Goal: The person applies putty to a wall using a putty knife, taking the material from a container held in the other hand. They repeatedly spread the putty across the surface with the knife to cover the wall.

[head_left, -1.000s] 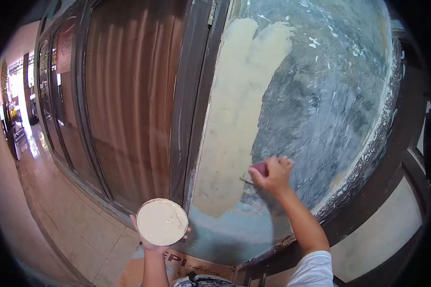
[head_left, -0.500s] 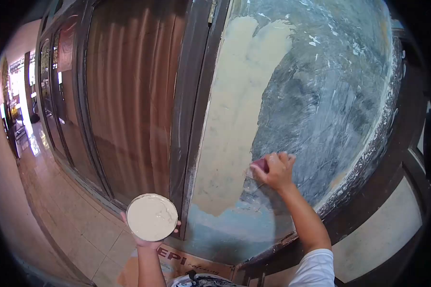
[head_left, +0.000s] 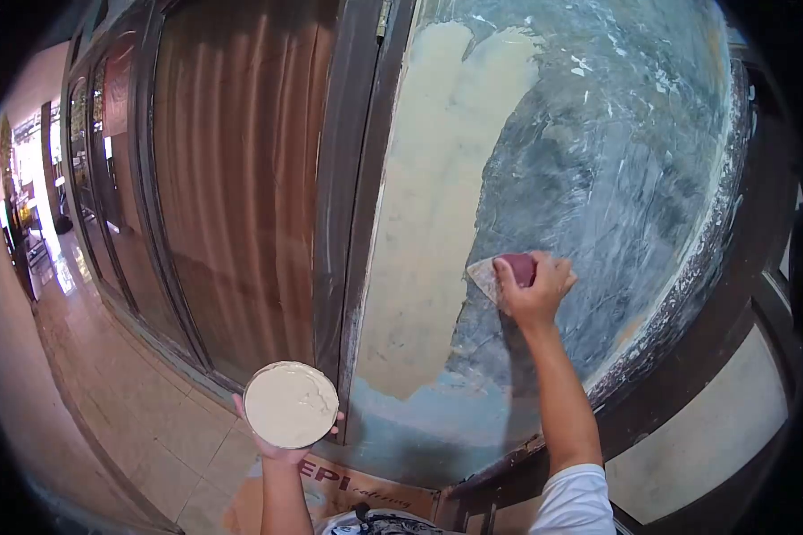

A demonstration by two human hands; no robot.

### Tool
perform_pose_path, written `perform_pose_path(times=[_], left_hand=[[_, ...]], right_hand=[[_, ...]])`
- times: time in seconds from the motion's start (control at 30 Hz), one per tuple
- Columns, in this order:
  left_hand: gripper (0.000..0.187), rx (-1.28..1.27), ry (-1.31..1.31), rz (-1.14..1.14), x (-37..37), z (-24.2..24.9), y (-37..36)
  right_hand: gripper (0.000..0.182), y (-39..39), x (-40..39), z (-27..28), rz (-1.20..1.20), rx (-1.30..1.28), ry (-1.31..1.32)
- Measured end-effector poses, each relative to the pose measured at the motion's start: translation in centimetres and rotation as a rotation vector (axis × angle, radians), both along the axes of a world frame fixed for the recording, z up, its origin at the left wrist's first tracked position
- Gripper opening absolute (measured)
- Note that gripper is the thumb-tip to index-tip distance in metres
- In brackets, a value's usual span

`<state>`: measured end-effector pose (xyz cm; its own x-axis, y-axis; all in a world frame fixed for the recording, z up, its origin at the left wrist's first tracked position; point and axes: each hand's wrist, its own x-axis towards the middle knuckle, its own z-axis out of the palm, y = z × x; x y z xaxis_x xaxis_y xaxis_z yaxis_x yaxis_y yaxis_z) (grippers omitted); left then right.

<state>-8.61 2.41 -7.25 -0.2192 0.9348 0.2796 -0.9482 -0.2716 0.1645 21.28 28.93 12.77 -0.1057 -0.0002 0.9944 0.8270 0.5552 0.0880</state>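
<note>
The wall [head_left: 589, 178] is the largest item, mottled grey and blue, with a cream coat [head_left: 419, 214] down its left part. Left of it stands a dark frame [head_left: 335, 196], then glass backed by a brown curtain [head_left: 241, 178]. A printed banner [head_left: 339, 486] lies low, below the wall. The round container [head_left: 291, 405], filled with cream paste [head_left: 285, 401], sits on the left hand [head_left: 281, 446], whose fingers curl around its sides, in front of the frame's foot. The scraper [head_left: 500, 275], its red grip clenched in the right hand [head_left: 539, 290], is at the coat's right edge, blade pointing left.
</note>
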Motion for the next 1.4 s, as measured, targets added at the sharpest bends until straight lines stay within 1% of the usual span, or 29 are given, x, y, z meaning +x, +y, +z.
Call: perform_pose_path(times=[0.07, 0.17, 0.27, 0.3, 0.33, 0.4, 0.43, 0.5, 0.53, 0.6, 0.63, 0.67, 0.7, 0.73, 0.77, 0.8, 0.83, 0.9, 0.97, 1.0, 1.03, 1.07, 1.13, 1.17, 1.2, 1.27, 1.3, 1.37, 1.4], left_hand=[[0.114, -0.023, 0.019, 0.004, 0.2, 0.3, -0.2], [0.115, -0.070, 0.036, 0.024, 0.4, 0.4, -0.7], [0.114, -0.064, 0.061, 0.028, 0.3, -0.3, -0.6], [0.114, -0.073, 0.066, 0.024, 0.4, 0.0, -0.6], [0.114, -0.078, 0.072, 0.019, 0.6, 0.2, -0.5], [0.113, -0.044, 0.069, -0.042, 1.1, 1.0, 0.1], [0.112, -0.081, 0.022, -0.030, 1.6, 1.8, 0.3], [0.111, -0.048, 0.045, -0.082, 1.7, 2.6, 1.6], [0.111, -0.011, 0.065, -0.127, 1.7, 2.9, 2.5], [0.110, 0.051, -0.009, -0.313, 2.5, 4.0, 4.0], [0.110, 0.066, -0.011, -0.354, 3.2, 4.3, 4.7], [0.110, 0.080, -0.010, -0.398, 3.8, 4.3, 5.4], [0.110, 0.104, 0.004, -0.438, 4.2, 4.2, 5.9], [0.110, 0.131, 0.020, -0.480, 4.6, 4.4, 6.3], [0.111, 0.117, -0.041, -0.507, 4.9, 4.7, 6.1], [0.114, 0.251, 0.003, -0.582, 4.9, 4.5, 6.2], [0.113, 0.212, -0.006, -0.573, 4.8, 4.2, 6.0], [0.112, 0.169, -0.020, -0.559, 4.4, 3.2, 5.5], [0.110, 0.153, 0.085, -0.536, 4.1, 1.7, 5.2], [0.107, 0.106, 0.082, -0.513, 4.0, 1.3, 4.7], [0.106, 0.118, 0.035, -0.522, 3.8, 0.4, 4.2], [0.105, 0.130, -0.011, -0.531, 3.4, -0.5, 3.9], [0.104, 0.109, -0.010, -0.517, 2.5, -2.0, 3.5], [0.103, 0.093, -0.006, -0.508, 2.0, -2.6, 3.3], [0.103, 0.013, 0.018, -0.471, 1.8, -2.8, 3.2], [0.101, 0.013, 0.085, -0.512, 1.9, -3.9, 4.2], [0.101, 0.001, 0.079, -0.520, 2.2, -4.8, 5.0], [0.098, -0.166, -0.014, -0.514, 3.5, -5.6, 6.3], [0.094, -0.223, -0.181, -0.536, 4.3, -5.3, 6.6]], right_hand=[[0.043, 0.4, 0.2, -0.9, -0.003, -0.013, 0.023], [0.042, -1.2, 0.6, -4.7, 0.099, -0.238, -0.334], [0.041, -0.9, 0.6, -3.8, 0.028, -0.171, -0.403], [0.043, -0.5, 0.5, -2.3, 0.021, -0.086, -0.276], [0.043, 0.2, 0.4, -0.6, 0.017, -0.091, -0.270], [0.047, 0.8, 0.5, 1.9, 0.068, -0.071, 0.173], [0.047, 0.4, 0.6, 2.0, 0.063, -0.070, 0.176], [0.049, -1.0, -0.4, 1.8, 0.172, -0.203, 0.205], [0.045, -3.7, -1.3, 2.0, 0.424, -0.492, 0.256], [0.045, -5.6, -2.9, -0.2, 0.685, -0.863, 0.210], [0.045, -6.9, -4.0, -1.1, 0.793, -1.081, 0.165], [0.039, -5.6, -4.3, -3.7, 0.763, -1.152, -0.005], [0.032, -7.0, -5.0, -3.7, 0.821, -1.318, -0.032], [0.031, -7.8, -5.6, -4.0, 0.863, -1.521, 0.017], [0.032, -6.8, -5.6, -6.1, 0.881, -1.518, -0.010], [0.034, -5.6, -5.6, -8.5, 0.898, -1.517, -0.040], [0.034, -5.8, -5.8, -9.3, 0.896, -1.515, -0.042], [0.034, -6.2, -6.2, -11.2, 0.911, -1.679, 0.113], [0.034, -5.2, -5.7, -15.7, 0.904, -1.648, 0.114], [0.033, -5.6, -6.0, -15.8, 0.901, -1.611, 0.120], [0.031, -7.1, -5.6, -14.9, 0.728, -1.625, 0.104], [0.031, -6.9, -5.5, -15.7, 0.731, -1.630, 0.102], [0.031, -5.7, -4.1, -19.1, 0.494, -1.608, 0.057], [0.031, -4.6, -3.7, -21.0, 0.745, -1.777, 0.224], [0.031, -4.5, -3.7, -21.4, 0.739, -1.783, 0.228], [0.028, -4.5, -3.8, -22.4, 0.953, -1.817, 0.309], [0.025, -4.0, -4.1, -22.6, 1.013, -1.883, 0.286], [0.024, -3.7, -4.6, -22.9, 1.027, -1.918, 0.250], [0.022, -3.6, -4.7, -22.7, 1.050, -1.938, 0.197]])
